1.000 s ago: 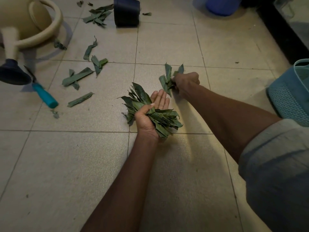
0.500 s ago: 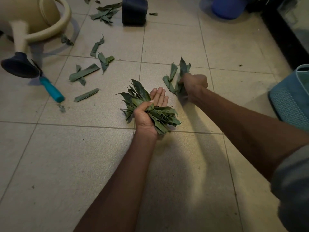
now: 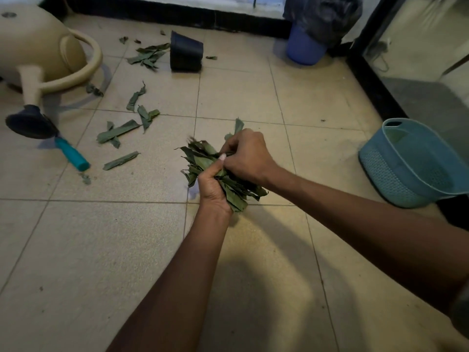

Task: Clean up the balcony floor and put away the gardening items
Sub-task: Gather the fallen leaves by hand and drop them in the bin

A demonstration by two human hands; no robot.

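Observation:
A thick bunch of green leaves [image 3: 203, 158] is held above the tiled floor at the centre of the view. My left hand [image 3: 212, 185] grips the bunch from below, thumb over the top. My right hand [image 3: 247, 154] is curled over the bunch's right side, holding a few more leaves against it; one leaf tip [image 3: 238, 125] sticks up behind its knuckles. Several loose leaves [image 3: 118, 133] lie on the floor to the left, and more leaves [image 3: 148, 55] lie beside a tipped black pot [image 3: 186, 53].
A beige watering can [image 3: 38, 57] lies at far left, its dark rose [image 3: 30, 124] near a teal-handled tool [image 3: 72, 154]. A teal basket [image 3: 408, 163] sits at the right. A blue bin [image 3: 304, 48] with a black bag stands at the back wall.
My right hand brought its few leaves from the floor over to the bunch and now presses them onto it. My left fingers closed around the bunch. The view tilted up.

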